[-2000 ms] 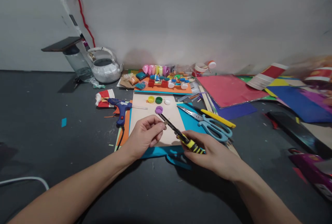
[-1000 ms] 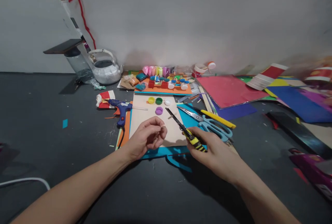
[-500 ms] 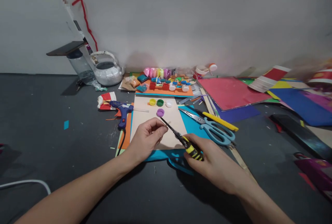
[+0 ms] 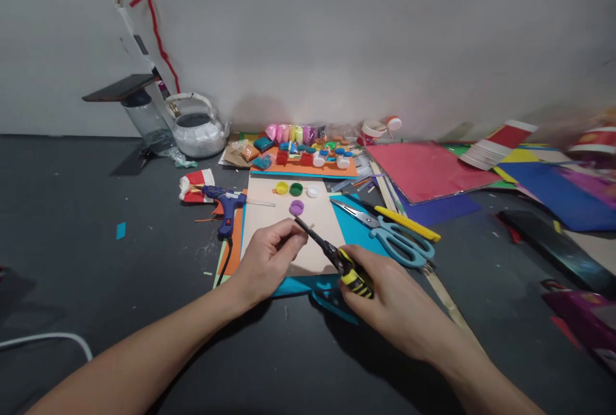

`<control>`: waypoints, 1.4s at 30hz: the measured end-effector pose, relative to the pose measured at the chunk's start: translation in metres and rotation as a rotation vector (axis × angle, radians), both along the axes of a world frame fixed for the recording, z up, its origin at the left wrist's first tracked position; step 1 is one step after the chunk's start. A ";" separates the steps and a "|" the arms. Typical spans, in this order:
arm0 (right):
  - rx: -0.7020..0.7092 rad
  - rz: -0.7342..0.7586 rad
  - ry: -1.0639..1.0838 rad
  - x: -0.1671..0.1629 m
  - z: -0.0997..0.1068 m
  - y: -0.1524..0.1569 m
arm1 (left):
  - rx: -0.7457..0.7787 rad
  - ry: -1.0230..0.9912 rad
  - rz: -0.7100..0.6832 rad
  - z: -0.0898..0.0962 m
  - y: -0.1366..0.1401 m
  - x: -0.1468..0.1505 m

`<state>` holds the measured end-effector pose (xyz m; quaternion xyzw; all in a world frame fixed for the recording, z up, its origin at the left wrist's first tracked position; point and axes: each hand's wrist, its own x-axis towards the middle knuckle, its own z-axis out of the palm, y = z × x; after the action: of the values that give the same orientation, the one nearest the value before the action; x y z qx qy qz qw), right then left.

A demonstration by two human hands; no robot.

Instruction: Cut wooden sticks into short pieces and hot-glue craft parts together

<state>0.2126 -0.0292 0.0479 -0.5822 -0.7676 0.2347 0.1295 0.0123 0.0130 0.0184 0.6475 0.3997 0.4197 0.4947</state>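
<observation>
Over a cream sheet of paper point(image 4: 262, 194), my left hand point(image 4: 272, 251) pinches a small, thin pale stick point(image 4: 311, 227) between thumb and fingers. Most of it is hidden, so its exact kind is unclear. My right hand point(image 4: 389, 293) is wrapped around the yellow-and-black handles of long-nose pliers point(image 4: 334, 253). Their dark, narrow jaws point up and left, reaching the left fingertips and the stick. Just beyond lie small round paint lids: purple point(image 4: 296, 208), yellow point(image 4: 282, 188), green point(image 4: 296, 190) and white point(image 4: 312, 191).
A blue glue gun point(image 4: 228, 203) lies left of the paper. Scissors point(image 4: 397, 242) and a yellow cutter knife point(image 4: 409, 224) are at its right. Behind stand paint pots point(image 4: 318, 158) and a metal kettle point(image 4: 199, 136). A red sheet point(image 4: 433, 168) is at back right.
The pliers' jaws have tilted slightly and shifted a little left at the left fingertips. Both hands keep their hold, and the view has moved slightly.
</observation>
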 end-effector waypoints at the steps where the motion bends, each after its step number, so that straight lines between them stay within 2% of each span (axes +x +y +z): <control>1: 0.003 -0.006 -0.020 0.000 0.000 -0.001 | 0.007 0.007 0.003 -0.001 0.000 0.000; 8: 0.014 -0.027 -0.064 -0.002 -0.004 0.000 | -0.025 -0.039 0.042 -0.012 -0.001 0.003; 15: 0.098 -0.009 -0.019 0.003 -0.009 0.003 | 0.055 0.023 0.009 -0.004 0.001 -0.001; 27: 0.077 0.018 -0.025 0.003 -0.002 0.002 | -0.113 -0.087 -0.097 -0.003 0.003 -0.003; 33: 0.076 0.004 -0.033 0.000 -0.004 0.002 | -0.054 -0.088 0.030 -0.006 0.001 0.001; 42: 0.064 0.004 -0.002 -0.003 -0.006 0.002 | 0.101 0.070 0.055 -0.003 -0.003 0.000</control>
<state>0.2097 -0.0273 0.0415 -0.5764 -0.7760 0.2099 0.1467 0.0123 0.0104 0.0152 0.6748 0.4128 0.4299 0.4354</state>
